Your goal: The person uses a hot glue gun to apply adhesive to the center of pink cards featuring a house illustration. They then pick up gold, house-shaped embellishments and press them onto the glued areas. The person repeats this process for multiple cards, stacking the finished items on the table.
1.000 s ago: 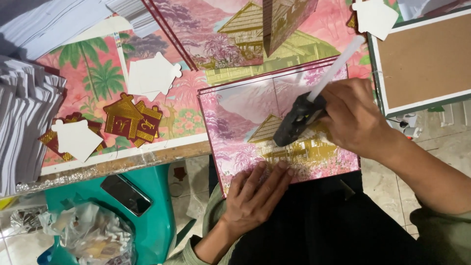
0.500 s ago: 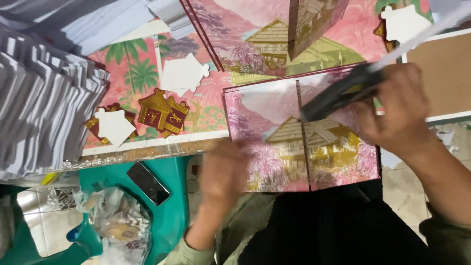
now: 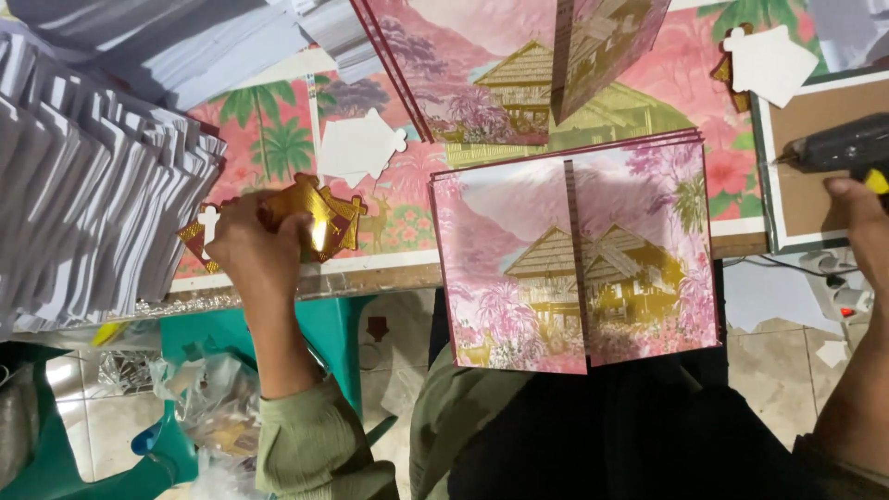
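Hands apart: left hand (image 3: 248,248) grips a gold house cutout (image 3: 319,220); right hand (image 3: 861,227) clasps a glue gun (image 3: 838,146), far right.

Shiny gold foil cutout (image 3: 319,220), glossy paper card (image 3: 574,268)

Left hand (image 3: 248,243) on house-shaped cut-out (image 3: 319,218), left of open printed card (image 3: 574,268). Card overhanging table edge (image 3: 370,276), above lap. Behind card, second printed card (image 3: 519,69) with upright fold. Paper stack (image 3: 93,204) far left. Right hand (image 3: 861,231) far right, touching glue gun (image 3: 838,148) on board (image 3: 824,185).
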